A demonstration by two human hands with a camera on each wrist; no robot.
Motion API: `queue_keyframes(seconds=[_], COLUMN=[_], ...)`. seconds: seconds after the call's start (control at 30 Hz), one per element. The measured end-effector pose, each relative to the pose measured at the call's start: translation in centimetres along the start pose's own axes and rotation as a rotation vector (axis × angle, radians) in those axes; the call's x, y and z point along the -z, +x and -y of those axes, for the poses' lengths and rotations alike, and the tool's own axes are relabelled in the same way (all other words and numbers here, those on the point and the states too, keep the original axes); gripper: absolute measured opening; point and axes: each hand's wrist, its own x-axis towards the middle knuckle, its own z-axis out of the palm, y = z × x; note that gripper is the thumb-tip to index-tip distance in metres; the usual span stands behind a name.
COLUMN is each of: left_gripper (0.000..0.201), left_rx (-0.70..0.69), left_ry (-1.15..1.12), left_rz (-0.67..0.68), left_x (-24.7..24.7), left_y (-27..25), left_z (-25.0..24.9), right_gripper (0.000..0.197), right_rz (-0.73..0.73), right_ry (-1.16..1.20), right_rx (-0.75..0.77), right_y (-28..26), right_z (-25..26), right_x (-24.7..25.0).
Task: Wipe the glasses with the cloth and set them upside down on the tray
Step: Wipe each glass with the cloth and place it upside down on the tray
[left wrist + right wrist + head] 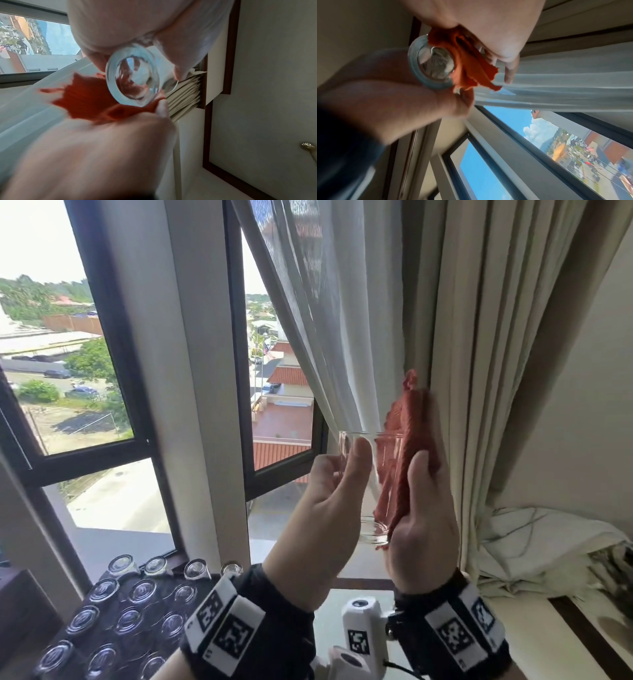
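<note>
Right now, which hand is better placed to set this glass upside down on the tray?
Probably the left hand: it already grips the glass, and the tray sits on its side, lower left. The right hand is busy holding the cloth against the glass.

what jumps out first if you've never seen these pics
First the clear glass, raised mouth-up in front of the window, gripped by the left hand while the right hand presses a red cloth against its side. Next, at lower left, rows of glasses set upside down on a dark tray. Behind it all, a sheer white curtain and a sunlit town.
</note>
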Motion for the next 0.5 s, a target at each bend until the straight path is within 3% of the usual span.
queue_keyframes(seconds=[0.1, 0.2, 0.27, 0.33, 0.37, 0.43, 0.5], left_gripper=[0.090, 0.086, 0.081, 0.074, 0.073, 0.078, 0.073], left_rx=[0.024, -0.010, -0.046, -0.064, -0.074, -0.079, -0.055], left_ry=[-0.064, -0.087, -0.028, 0.021, 0.025, 0.050, 0.018], left_rz=[-0.045, -0.107, -0.073, 0.000, 0.018, 0.010, -0.021], left_x=[0.6, 1.6, 1.5, 0.7, 0.4, 0.0, 0.4], left_y=[0.6, 1.3, 1.1, 0.4, 0.2, 0.1, 0.7], left_z=[0.1, -0.5, -0.6, -0.3, 0.1, 0.0, 0.1], right_gripper=[0.045, 0.043, 0.050, 0.078, 0.069, 0.039, 0.034], right_rz=[0.161, 0.210, 0.127, 0.178, 0.168, 0.080, 0.113], right_ry=[0.354, 0.291, 0.313, 0.359, 0.338, 0.279, 0.254], right_rx=[-0.009, -0.069, -0.306, -0.501, -0.474, -0.273, -0.073], right_y=[-1.1, -3.7, -4.0, -3.1, -2.5, -1.2, -1.0], right_z=[1.8, 1.0, -0.2, -0.8, -0.7, 0.7, 2.0], right_x=[-0.3, -0.9, -0.8, -0.6, -0.4, -0.3, -0.7])
